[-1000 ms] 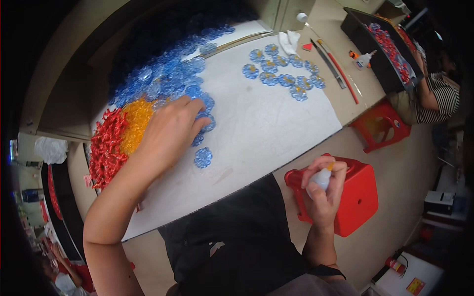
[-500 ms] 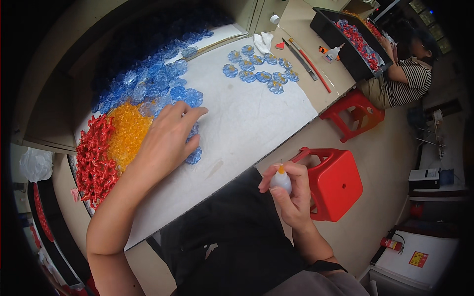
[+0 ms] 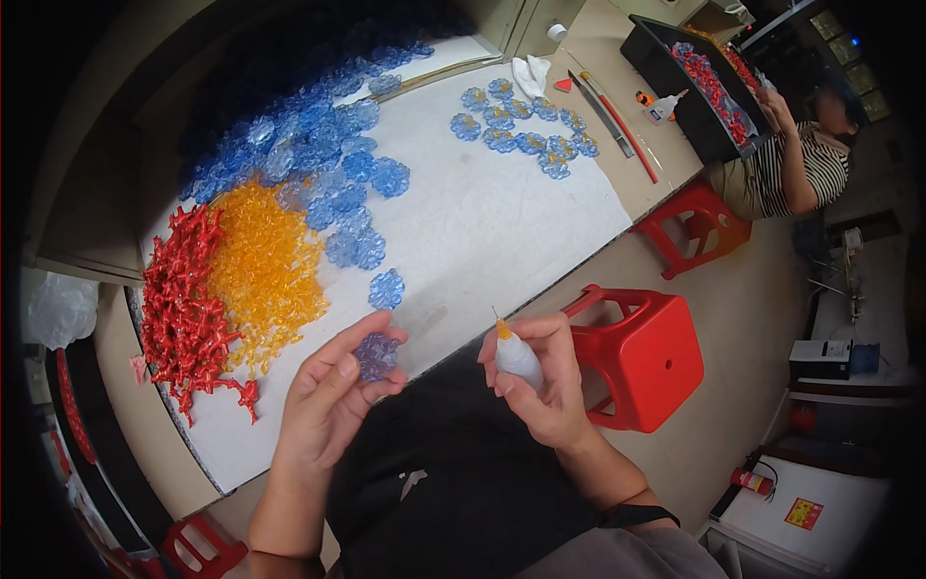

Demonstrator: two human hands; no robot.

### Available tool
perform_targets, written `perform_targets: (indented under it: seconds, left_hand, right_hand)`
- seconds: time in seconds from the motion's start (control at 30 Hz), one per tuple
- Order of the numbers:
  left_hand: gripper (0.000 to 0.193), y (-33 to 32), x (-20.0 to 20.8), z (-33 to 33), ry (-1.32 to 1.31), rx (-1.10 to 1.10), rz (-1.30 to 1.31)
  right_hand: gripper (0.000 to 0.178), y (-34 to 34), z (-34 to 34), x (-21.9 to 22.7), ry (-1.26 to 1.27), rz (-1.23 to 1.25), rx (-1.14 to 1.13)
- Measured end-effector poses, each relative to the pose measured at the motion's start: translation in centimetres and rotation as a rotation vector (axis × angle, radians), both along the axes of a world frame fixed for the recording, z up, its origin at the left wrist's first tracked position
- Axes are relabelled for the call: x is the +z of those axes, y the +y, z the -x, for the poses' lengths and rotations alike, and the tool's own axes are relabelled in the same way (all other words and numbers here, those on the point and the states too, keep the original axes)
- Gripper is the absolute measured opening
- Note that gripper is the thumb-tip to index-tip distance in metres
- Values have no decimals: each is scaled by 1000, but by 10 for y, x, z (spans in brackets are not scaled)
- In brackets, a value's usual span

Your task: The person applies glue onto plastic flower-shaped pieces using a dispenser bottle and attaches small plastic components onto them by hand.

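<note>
My left hand (image 3: pixel 333 394) is closed on a clear blue flower-shaped plastic piece (image 3: pixel 377 356), held up over the table's near edge. In my right hand (image 3: pixel 545 386) is a small white squeeze bottle (image 3: pixel 519 359) with an orange neck and a thin needle tip pointing up and leftward. One loose blue flower piece (image 3: pixel 387 289) lies just beyond my left hand. Behind it spreads a heap of blue flower pieces (image 3: pixel 318 145). Orange plastic bits (image 3: pixel 265 265) are piled left of that, beside a pile of red branched pieces (image 3: pixel 183 304).
Blue flowers with orange centres (image 3: pixel 531 142) lie grouped at the far right of the white sheet (image 3: pixel 463 222). Past them are tweezers (image 3: pixel 608 114), a red stick (image 3: pixel 627 140) and a glue bottle (image 3: pixel 664 108). A person (image 3: pixel 805 159) sits by a black crate (image 3: pixel 675 87). A red stool (image 3: pixel 656 357) stands right.
My left hand has drawn back from the blue heap toward me, now with a blue flower piece in it. The squeeze bottle in my right hand has shifted slightly left and tilted.
</note>
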State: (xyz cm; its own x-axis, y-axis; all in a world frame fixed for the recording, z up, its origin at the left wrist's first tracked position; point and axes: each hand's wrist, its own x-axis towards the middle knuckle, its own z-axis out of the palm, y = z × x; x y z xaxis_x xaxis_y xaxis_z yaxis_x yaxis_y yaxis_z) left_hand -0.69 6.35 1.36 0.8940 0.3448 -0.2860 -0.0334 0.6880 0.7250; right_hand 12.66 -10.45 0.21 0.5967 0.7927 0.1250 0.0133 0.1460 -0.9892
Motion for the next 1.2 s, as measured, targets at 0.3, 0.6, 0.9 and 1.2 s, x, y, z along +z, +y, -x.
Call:
perform_targets:
  seconds: [0.3, 0.6, 0.9, 1.2]
  left_hand:
    - [45, -12, -25, 3, -234, -8, 205]
    - [41, -19, -38, 7, -237, 28, 336]
    - [44, -24, -35, 3, -299, 17, 440]
    - [39, -26, -40, 3, -386, -28, 436]
  right_hand:
    - [34, 1, 3, 6, -60, -82, -28]
    - [35, 2, 1, 28, -5, 10, -56]
    - [38, 6, 10, 30, -13, -184, -309]
    - [44, 8, 15, 31, -103, -250, -415]
